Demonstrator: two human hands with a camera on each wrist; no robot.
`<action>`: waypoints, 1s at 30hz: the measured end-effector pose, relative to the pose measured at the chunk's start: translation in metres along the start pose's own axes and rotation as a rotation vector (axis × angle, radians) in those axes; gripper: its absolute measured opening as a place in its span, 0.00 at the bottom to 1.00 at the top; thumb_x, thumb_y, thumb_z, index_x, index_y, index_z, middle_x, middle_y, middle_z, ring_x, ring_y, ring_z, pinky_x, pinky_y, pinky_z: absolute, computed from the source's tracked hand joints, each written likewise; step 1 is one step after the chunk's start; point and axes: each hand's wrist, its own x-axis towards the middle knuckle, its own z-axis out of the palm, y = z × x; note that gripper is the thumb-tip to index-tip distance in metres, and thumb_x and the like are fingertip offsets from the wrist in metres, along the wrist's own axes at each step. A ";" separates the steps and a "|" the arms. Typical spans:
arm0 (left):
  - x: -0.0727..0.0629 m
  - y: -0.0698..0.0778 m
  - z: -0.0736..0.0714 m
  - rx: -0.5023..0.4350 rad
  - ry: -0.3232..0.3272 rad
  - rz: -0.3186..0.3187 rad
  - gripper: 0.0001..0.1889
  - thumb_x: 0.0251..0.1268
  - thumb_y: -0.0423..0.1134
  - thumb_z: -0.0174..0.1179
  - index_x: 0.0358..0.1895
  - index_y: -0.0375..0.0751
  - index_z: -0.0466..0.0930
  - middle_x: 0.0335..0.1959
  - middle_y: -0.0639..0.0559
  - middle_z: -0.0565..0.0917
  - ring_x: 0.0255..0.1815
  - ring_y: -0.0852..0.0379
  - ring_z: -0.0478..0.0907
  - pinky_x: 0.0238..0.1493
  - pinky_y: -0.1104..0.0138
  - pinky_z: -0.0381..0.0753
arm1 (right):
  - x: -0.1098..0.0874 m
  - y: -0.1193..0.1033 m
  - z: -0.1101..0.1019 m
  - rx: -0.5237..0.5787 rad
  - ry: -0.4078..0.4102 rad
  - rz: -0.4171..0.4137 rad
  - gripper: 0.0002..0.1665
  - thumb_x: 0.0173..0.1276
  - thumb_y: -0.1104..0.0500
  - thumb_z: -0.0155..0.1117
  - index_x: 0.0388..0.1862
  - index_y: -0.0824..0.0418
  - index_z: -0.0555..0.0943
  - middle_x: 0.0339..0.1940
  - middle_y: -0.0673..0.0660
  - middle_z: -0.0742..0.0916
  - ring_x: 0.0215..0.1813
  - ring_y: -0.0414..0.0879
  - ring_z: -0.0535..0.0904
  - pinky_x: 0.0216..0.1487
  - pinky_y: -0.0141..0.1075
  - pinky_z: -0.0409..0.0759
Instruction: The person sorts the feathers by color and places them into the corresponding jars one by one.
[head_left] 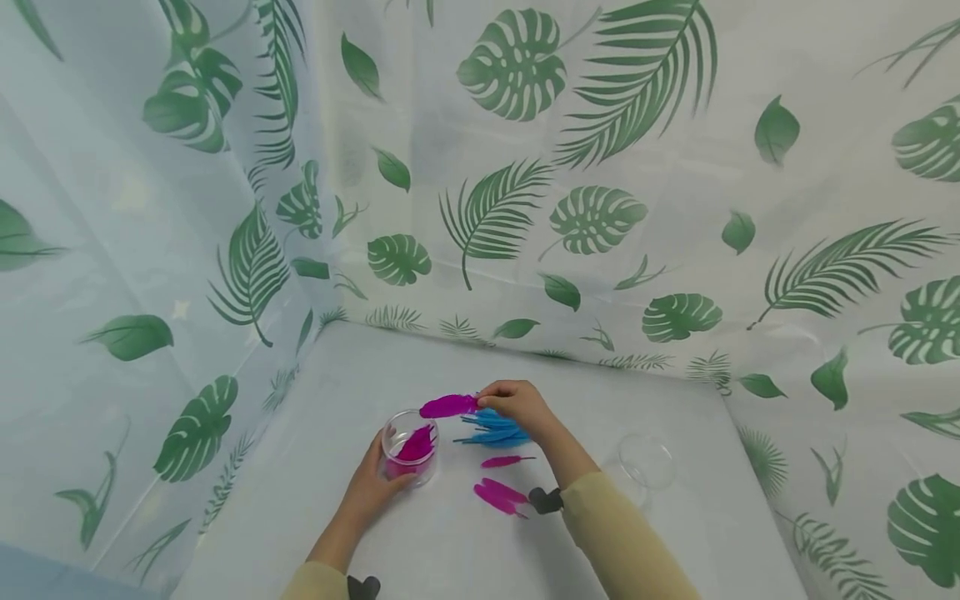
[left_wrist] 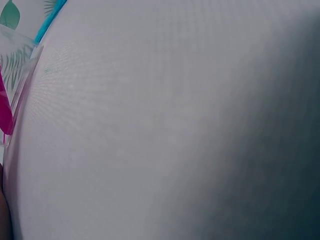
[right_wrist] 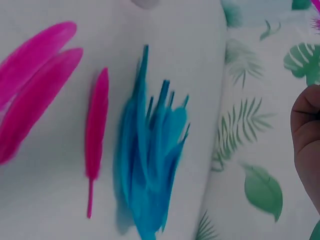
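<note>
In the head view my left hand (head_left: 382, 477) grips a clear round jar (head_left: 429, 468) from its left side, thumb at the front. Inside the jar lie several magenta feathers (head_left: 417, 445). My right hand (head_left: 519, 407) pinches one magenta feather (head_left: 448, 406) by its quill end, with the vane held over the jar's rim. Below that hand is a pile of blue feathers (right_wrist: 150, 165). Three more magenta feathers (right_wrist: 97, 125) lie on the table nearer to me. The left wrist view catches only the jar's edge and a sliver of hand.
A clear round lid (head_left: 647, 461) lies on the white table (head_left: 585, 533) to the right, past my right forearm. Sheets printed with green leaves (head_left: 517, 250) hang behind the table and along both sides.
</note>
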 end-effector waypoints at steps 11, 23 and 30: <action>-0.002 0.000 0.002 0.022 0.009 0.022 0.60 0.44 0.66 0.73 0.79 0.52 0.49 0.78 0.43 0.60 0.79 0.37 0.55 0.72 0.36 0.58 | 0.013 -0.015 0.056 -0.185 -0.166 -0.064 0.06 0.66 0.44 0.68 0.35 0.41 0.88 0.36 0.42 0.89 0.47 0.54 0.83 0.43 0.40 0.84; -0.002 0.002 -0.001 0.012 -0.018 0.023 0.59 0.45 0.65 0.73 0.79 0.54 0.47 0.78 0.42 0.60 0.79 0.37 0.54 0.73 0.36 0.57 | 0.016 -0.021 0.078 -0.444 -0.214 -0.154 0.03 0.68 0.47 0.67 0.36 0.38 0.87 0.33 0.38 0.88 0.36 0.36 0.79 0.36 0.30 0.81; -0.002 0.002 -0.002 0.018 -0.017 0.021 0.59 0.45 0.65 0.72 0.79 0.54 0.47 0.79 0.44 0.59 0.79 0.38 0.54 0.73 0.37 0.58 | 0.020 -0.022 0.095 -0.531 -0.264 -0.212 0.03 0.66 0.51 0.69 0.36 0.42 0.88 0.35 0.37 0.89 0.38 0.32 0.80 0.38 0.25 0.81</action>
